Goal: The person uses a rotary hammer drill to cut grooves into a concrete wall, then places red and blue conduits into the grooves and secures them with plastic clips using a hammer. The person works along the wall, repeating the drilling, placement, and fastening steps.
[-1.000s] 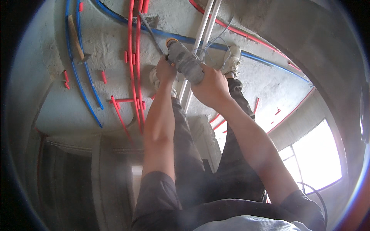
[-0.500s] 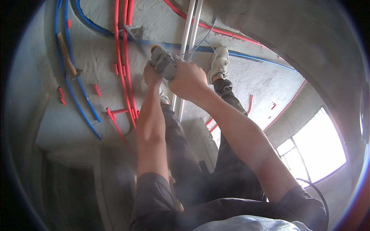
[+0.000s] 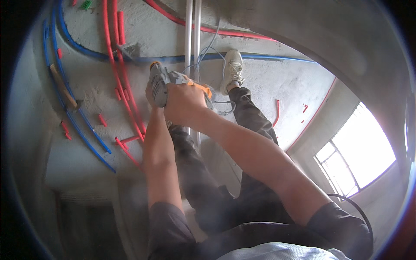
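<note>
Both my hands grip a grey and orange rotary hammer (image 3: pixel 159 90) held out in front of me over the concrete. My left hand (image 3: pixel 150 98) is closed on its front part, the fingers mostly hidden behind the body. Around the rear part, beside the orange trim, my right hand (image 3: pixel 185 103) is wrapped. A dark bit (image 3: pixel 126 54) reaches forward and left from the tool. Its tip is close to two red conduits (image 3: pixel 113 47) at a rough, chipped patch; whether it touches the concrete I cannot tell. A grey cord (image 3: pixel 226 103) loops from the tool's rear.
Blue conduits (image 3: pixel 78 119) run along the left, with a wooden-handled hammer (image 3: pixel 63 86) lying across them. Two white pipes (image 3: pixel 189 32) pass behind the tool. My shoe (image 3: pixel 234 71) stands right of them by a blue conduit (image 3: pixel 268 56). Red offcuts (image 3: pixel 102 120) lie about. A bright window (image 3: pixel 353 151) is at right.
The view has shifted, so the conduits sit further left. The rotary hammer has turned, showing more of its orange rear, and both hands stay on it.
</note>
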Available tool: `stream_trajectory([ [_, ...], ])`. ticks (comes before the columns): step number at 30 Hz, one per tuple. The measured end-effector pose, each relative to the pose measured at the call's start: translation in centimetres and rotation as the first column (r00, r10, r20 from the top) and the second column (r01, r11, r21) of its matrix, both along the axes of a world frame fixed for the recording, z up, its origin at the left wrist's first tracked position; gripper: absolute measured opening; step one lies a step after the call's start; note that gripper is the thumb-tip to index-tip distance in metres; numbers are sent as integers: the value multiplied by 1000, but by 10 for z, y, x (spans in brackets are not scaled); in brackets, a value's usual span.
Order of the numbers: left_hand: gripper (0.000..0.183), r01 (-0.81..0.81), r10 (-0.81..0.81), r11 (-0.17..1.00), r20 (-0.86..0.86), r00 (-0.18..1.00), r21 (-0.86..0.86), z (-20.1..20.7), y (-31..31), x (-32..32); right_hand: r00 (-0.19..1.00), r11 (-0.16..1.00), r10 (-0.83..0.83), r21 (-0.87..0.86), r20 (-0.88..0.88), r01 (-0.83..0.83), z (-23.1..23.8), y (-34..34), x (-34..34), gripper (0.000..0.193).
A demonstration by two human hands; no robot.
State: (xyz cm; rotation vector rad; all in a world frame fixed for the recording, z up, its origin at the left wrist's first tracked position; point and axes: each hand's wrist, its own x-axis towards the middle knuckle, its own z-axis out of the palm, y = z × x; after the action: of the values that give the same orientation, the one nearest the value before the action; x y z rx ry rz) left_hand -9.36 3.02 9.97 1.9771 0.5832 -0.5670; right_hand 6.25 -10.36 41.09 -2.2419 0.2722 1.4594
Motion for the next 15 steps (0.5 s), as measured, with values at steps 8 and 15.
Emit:
stream_trajectory([
  [8,34,-46,45,995,-19,999,-91,-14,5,7,998,997,-35,65,-52,38,-5,-13,-10,32],
  [15,34,-5,4,995,-13,1000,-99,1,6,23,998,993,-69,95,-10,69,-13,-19,-18,24],
])
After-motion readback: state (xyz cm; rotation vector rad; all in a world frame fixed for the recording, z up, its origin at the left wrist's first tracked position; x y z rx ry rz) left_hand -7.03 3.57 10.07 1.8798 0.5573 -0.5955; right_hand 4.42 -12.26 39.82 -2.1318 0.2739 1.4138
